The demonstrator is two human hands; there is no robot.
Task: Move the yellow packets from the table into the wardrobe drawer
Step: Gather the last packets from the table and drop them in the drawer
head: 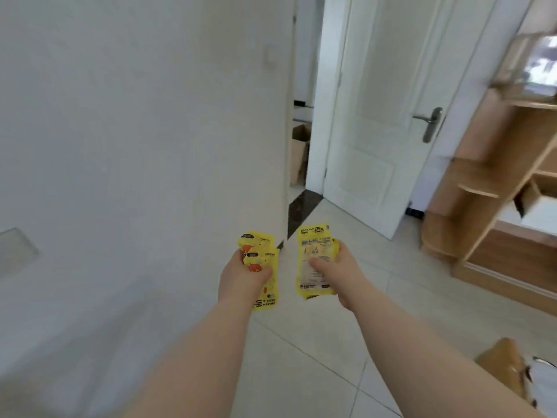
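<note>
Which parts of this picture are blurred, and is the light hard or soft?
Head view: the wooden wardrobe at the right edge is smeared by motion blur; the yellow packets in the left hand and right hand are sharper, with partly readable print; the light is soft, without hard shadows.

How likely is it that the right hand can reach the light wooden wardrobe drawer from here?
Probably not yet: the right hand, gripping yellow printed packets, is short of the drawer, though only tiled floor lies between.
</note>
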